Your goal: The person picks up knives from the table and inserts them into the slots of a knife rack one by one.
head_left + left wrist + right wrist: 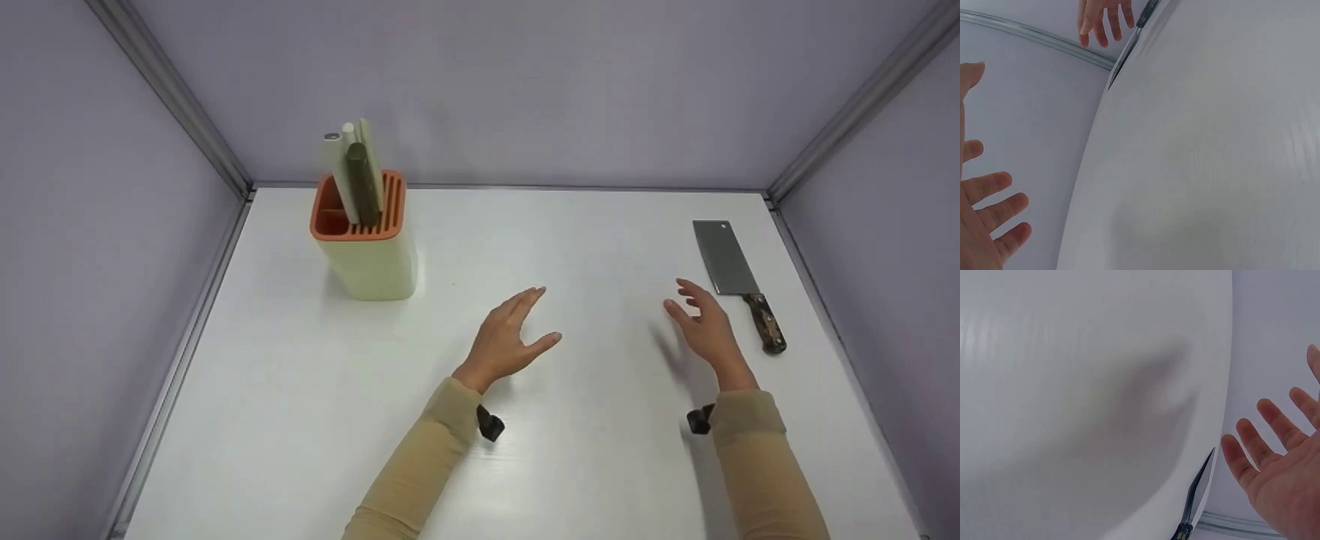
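Note:
Above the middle of the white table, my left hand (504, 341) is held out with its fingers extended and thumb apart, holding nothing. My right hand (705, 322) hovers farther right, fingers loosely bent and empty, just left of a cleaver (726, 259). The cleaver lies flat, its broad grey blade pointing away and its dark patterned handle (765, 322) toward me. In the right wrist view the cleaver (1199, 486) appears beside the spread fingers, apart from them. At the back left stands a pale green knife block (371, 270) with an orange slotted top, and several upright handles rise from it.
Light purple panels (510, 90) enclose the table (300, 420) at the back and both sides, with grey metal strips along the corners. A dark wrist camera (490, 424) sits at the left cuff and another camera (700, 420) at the right cuff.

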The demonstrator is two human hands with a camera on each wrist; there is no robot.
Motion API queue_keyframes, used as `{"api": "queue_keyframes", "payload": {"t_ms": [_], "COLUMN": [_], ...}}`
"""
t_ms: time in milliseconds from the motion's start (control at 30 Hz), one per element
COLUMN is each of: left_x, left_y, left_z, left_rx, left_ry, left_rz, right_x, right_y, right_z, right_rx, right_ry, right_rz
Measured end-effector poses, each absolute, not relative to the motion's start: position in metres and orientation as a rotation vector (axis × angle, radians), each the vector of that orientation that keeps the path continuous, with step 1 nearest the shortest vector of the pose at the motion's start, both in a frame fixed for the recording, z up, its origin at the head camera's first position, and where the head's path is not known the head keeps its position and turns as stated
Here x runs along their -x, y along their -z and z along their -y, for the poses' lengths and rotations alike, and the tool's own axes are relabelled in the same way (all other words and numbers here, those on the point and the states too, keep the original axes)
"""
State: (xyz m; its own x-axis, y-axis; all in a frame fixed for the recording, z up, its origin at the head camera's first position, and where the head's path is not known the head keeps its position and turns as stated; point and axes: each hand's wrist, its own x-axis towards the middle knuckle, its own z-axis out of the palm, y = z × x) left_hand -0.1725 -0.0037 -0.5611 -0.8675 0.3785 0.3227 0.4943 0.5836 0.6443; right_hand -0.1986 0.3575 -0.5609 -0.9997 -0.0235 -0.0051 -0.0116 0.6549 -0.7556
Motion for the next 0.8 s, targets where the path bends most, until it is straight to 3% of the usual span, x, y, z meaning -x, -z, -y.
{"api": "queue_keyframes", "payload": {"t_ms": [500, 800], "left_x": [0.170, 0.170], "left_y": [0.566, 0.566], "left_z": [-0.014, -0.024], "left_rx": [0.767, 0.798], "left_ry": [1.146, 1.156], "left_rz": [2.668, 2.661], "right_x": [0.204, 0.202], "right_y": [0.553, 0.552], "right_z": [-0.388, -0.411], "right_rx": [-0.173, -0.379], "right_ry": [1.174, 0.870], "right_rz": [-2.966, -2.991]}}
